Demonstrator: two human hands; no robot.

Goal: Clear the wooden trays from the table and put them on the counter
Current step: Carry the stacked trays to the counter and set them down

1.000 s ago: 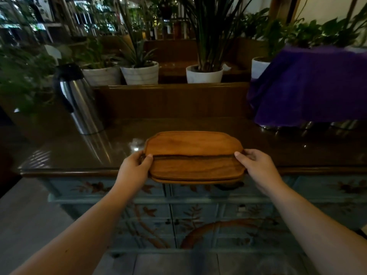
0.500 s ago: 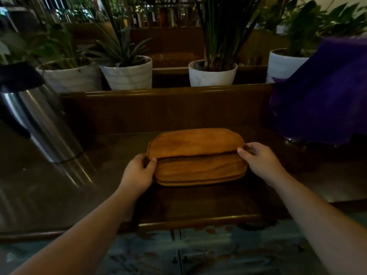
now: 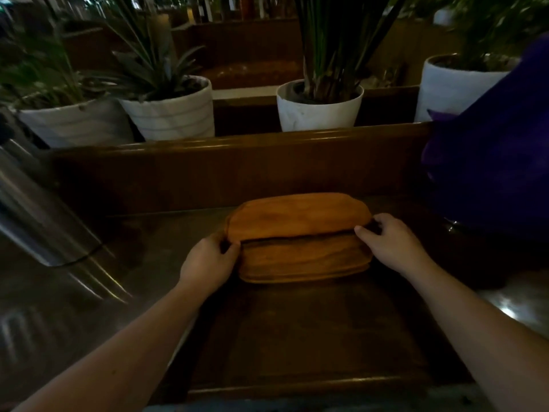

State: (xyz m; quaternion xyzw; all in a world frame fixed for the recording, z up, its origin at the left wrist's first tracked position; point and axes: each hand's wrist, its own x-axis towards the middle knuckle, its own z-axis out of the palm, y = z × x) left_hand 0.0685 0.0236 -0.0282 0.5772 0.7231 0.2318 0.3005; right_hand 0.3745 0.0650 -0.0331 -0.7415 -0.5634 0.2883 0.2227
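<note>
In the head view, the stack of orange-brown wooden trays (image 3: pixel 300 242) is near the back edge of the dark glossy wooden counter (image 3: pixel 297 331), about in the middle of its width; whether it rests fully on the surface I cannot tell; the left hand (image 3: pixel 208 261) grips its left end, thumb on top; the right hand (image 3: pixel 392 242) grips its right end; a steel thermos jug (image 3: pixel 38 212) stands toward the left edge; a purple cloth (image 3: pixel 493 162) is at the right; white plant pots (image 3: pixel 319 107) stand behind the back rail.

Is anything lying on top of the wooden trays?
No, the wooden trays show bare wood on top, with the left hand and right hand only at their ends.
</note>
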